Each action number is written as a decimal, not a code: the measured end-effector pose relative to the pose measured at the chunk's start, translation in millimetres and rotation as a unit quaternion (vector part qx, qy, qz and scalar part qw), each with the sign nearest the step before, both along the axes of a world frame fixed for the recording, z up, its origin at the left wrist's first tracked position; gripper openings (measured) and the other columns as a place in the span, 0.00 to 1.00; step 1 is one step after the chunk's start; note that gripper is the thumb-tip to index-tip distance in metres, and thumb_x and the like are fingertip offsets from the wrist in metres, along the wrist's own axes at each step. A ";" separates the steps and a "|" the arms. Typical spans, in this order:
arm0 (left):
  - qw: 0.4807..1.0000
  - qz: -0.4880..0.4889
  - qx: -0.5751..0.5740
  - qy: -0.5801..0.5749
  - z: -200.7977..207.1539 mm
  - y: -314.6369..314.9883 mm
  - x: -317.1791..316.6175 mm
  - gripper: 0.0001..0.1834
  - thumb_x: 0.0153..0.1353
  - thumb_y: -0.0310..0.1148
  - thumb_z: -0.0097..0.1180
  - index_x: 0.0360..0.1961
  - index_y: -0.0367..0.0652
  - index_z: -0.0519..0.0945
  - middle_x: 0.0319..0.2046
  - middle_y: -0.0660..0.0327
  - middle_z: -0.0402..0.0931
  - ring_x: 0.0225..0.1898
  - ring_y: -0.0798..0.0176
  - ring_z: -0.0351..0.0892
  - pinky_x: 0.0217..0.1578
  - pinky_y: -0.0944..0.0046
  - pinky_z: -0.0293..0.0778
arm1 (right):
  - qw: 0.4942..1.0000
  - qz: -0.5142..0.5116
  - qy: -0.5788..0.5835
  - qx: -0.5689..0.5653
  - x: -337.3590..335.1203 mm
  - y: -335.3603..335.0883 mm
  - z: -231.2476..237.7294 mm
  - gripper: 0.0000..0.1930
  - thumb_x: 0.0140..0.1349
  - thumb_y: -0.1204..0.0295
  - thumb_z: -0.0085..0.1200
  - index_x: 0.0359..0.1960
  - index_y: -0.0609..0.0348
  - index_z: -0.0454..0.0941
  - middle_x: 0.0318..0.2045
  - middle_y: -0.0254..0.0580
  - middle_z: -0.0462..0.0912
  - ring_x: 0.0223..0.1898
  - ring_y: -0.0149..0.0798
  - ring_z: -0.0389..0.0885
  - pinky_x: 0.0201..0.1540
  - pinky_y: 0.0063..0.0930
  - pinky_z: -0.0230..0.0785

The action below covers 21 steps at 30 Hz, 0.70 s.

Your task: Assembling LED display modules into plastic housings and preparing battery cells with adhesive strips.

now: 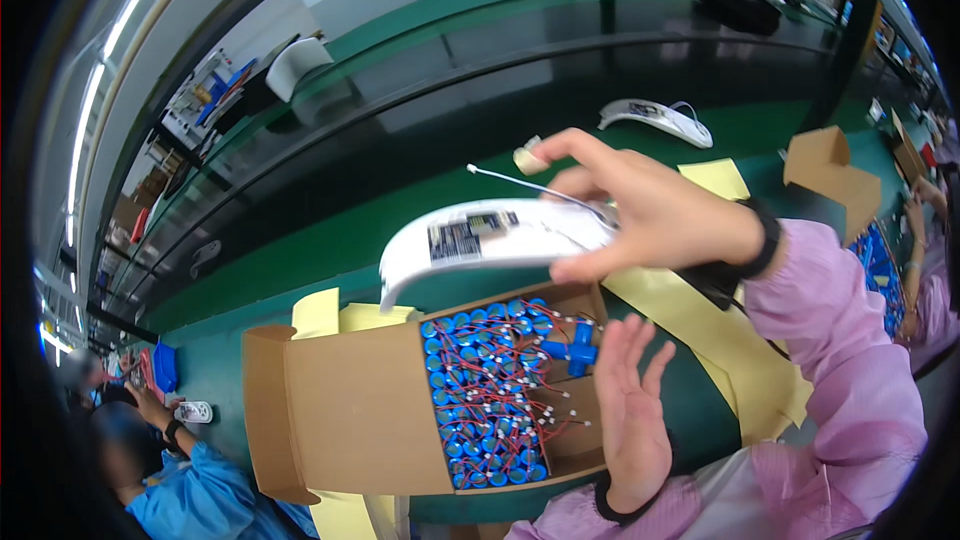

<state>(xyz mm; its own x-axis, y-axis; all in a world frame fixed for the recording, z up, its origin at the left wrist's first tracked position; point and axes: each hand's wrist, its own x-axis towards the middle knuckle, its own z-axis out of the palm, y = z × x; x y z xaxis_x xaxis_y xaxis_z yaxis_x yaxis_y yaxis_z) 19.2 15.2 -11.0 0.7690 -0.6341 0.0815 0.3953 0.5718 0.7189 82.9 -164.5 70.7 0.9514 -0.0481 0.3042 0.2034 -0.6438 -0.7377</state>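
Note:
My right hand [665,205] grips one end of a white curved plastic housing [400,245], held above the far edge of an open cardboard box. A dark printed label is on the housing, and a thin white wire [510,181] with a small plug sticks up from it. A pale yellow cover wraps my right index fingertip. My left hand [632,420] is open, fingers stretched, over the box's right edge and holding nothing. Beside it, blue cylindrical batteries [485,390] with red wires and white plugs stand in rows in the box [360,410]. A few batteries [573,350] lie loose on their side.
Another white curved housing [655,122] lies on the green bench beyond my right hand. Yellow paper sheets [715,340] lie around the box. A black conveyor belt [480,75] runs behind. Co-workers sit at left, in a blue sleeve [200,495], and far right, near another cardboard box [835,175].

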 end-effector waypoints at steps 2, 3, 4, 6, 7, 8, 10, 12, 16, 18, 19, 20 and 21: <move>0.998 0.046 0.009 -0.042 8.2 -4.6 -1.1 0.44 0.67 0.56 0.44 0.69 0.32 0.47 0.69 0.49 0.50 0.69 0.49 0.52 0.65 0.44 0.54 | 0.999 0.006 0.030 -0.011 -44.5 7.7 16.6 0.39 0.45 0.69 0.71 0.56 0.61 0.58 0.38 0.47 0.84 0.41 0.43 0.83 0.44 0.27 0.71; 0.996 0.065 0.024 -0.053 6.7 -2.5 -4.3 0.48 0.64 0.59 0.45 0.70 0.32 0.44 0.69 0.48 0.48 0.70 0.48 0.50 0.65 0.43 0.54 | 0.998 0.003 0.067 -0.009 -63.0 12.0 22.4 0.39 0.44 0.69 0.71 0.56 0.60 0.58 0.39 0.46 0.84 0.40 0.44 0.84 0.42 0.26 0.72; 0.999 0.038 -0.030 -0.021 0.8 0.7 -4.3 0.48 0.64 0.51 0.52 0.71 0.37 0.39 0.71 0.50 0.41 0.71 0.48 0.45 0.67 0.43 0.49 | 0.994 -0.003 0.105 -0.007 -82.0 16.6 28.0 0.39 0.44 0.69 0.71 0.56 0.59 0.58 0.39 0.45 0.84 0.40 0.44 0.84 0.41 0.26 0.73; 0.998 0.040 -0.040 -0.030 2.4 0.0 -8.9 0.49 0.63 0.52 0.53 0.71 0.38 0.40 0.71 0.51 0.42 0.70 0.46 0.48 0.66 0.43 0.50 | 0.990 -0.038 0.133 -0.010 -111.6 23.5 30.8 0.38 0.42 0.70 0.71 0.55 0.57 0.61 0.39 0.44 0.84 0.39 0.46 0.84 0.38 0.26 0.75; 0.997 0.058 -0.017 -0.040 12.9 -3.5 -11.5 0.50 0.62 0.54 0.54 0.71 0.38 0.40 0.70 0.45 0.46 0.68 0.43 0.54 0.65 0.43 0.53 | 0.989 -0.049 0.124 -0.065 -125.0 25.6 30.6 0.37 0.41 0.69 0.72 0.54 0.57 0.63 0.39 0.43 0.84 0.39 0.46 0.84 0.38 0.27 0.75; 0.994 0.080 0.015 -0.072 7.6 -3.8 -14.3 0.48 0.63 0.54 0.52 0.71 0.38 0.42 0.65 0.37 0.53 0.65 0.41 0.59 0.64 0.42 0.56 | 0.984 -0.058 0.116 -0.120 -137.3 27.9 29.2 0.36 0.40 0.69 0.72 0.52 0.57 0.65 0.38 0.43 0.84 0.39 0.46 0.84 0.38 0.28 0.76; 0.992 0.067 0.019 -0.100 6.1 -3.2 -22.3 0.45 0.64 0.54 0.51 0.70 0.37 0.46 0.60 0.32 0.59 0.63 0.39 0.62 0.63 0.42 0.59 | 0.984 -0.095 0.119 -0.092 -159.9 30.8 30.3 0.36 0.39 0.66 0.74 0.51 0.56 0.67 0.40 0.44 0.83 0.40 0.47 0.84 0.39 0.31 0.76; 0.994 0.053 -0.009 -0.097 -3.5 -4.6 -27.1 0.45 0.62 0.55 0.53 0.68 0.36 0.50 0.58 0.35 0.63 0.61 0.41 0.65 0.61 0.43 0.61 | 0.995 -0.068 0.046 -0.051 -171.6 31.4 24.6 0.35 0.40 0.63 0.74 0.50 0.55 0.68 0.42 0.43 0.81 0.42 0.47 0.82 0.39 0.33 0.75; 0.991 0.074 -0.002 -0.112 6.1 -5.8 -34.4 0.46 0.59 0.55 0.59 0.67 0.38 0.52 0.59 0.38 0.64 0.57 0.46 0.69 0.59 0.45 0.63 | 0.991 -0.112 -0.049 -0.049 -182.9 35.4 13.8 0.23 0.46 0.65 0.71 0.42 0.55 0.75 0.39 0.37 0.79 0.37 0.42 0.77 0.39 0.31 0.69; 0.989 0.041 -0.011 -0.141 6.4 -3.4 -36.2 0.47 0.57 0.54 0.61 0.67 0.39 0.53 0.58 0.40 0.65 0.57 0.48 0.69 0.59 0.46 0.62 | 0.990 -0.129 -0.062 -0.015 -184.5 38.6 13.6 0.15 0.51 0.68 0.67 0.38 0.56 0.76 0.36 0.36 0.79 0.36 0.40 0.75 0.39 0.29 0.67; 0.989 0.054 0.027 -0.137 9.0 -3.6 -37.2 0.47 0.56 0.54 0.62 0.67 0.39 0.55 0.57 0.42 0.67 0.57 0.50 0.69 0.59 0.47 0.62 | 0.989 -0.127 -0.068 0.024 -184.0 39.3 11.9 0.12 0.53 0.69 0.65 0.36 0.57 0.77 0.34 0.36 0.79 0.35 0.39 0.76 0.38 0.29 0.67; 0.988 0.051 0.028 -0.141 7.8 -3.6 -37.5 0.47 0.56 0.54 0.62 0.67 0.39 0.55 0.57 0.42 0.67 0.57 0.50 0.69 0.59 0.47 0.62 | 0.987 -0.125 -0.074 0.062 -183.5 40.1 10.7 0.09 0.55 0.71 0.64 0.35 0.58 0.78 0.33 0.36 0.80 0.35 0.38 0.76 0.36 0.28 0.67; 0.988 0.053 0.018 -0.147 5.6 -3.9 -37.4 0.46 0.56 0.54 0.63 0.66 0.38 0.55 0.57 0.42 0.67 0.56 0.51 0.70 0.59 0.48 0.61 | 0.987 -0.126 -0.077 0.064 -182.9 41.6 10.9 0.09 0.55 0.71 0.64 0.35 0.58 0.78 0.33 0.36 0.80 0.35 0.38 0.76 0.36 0.28 0.67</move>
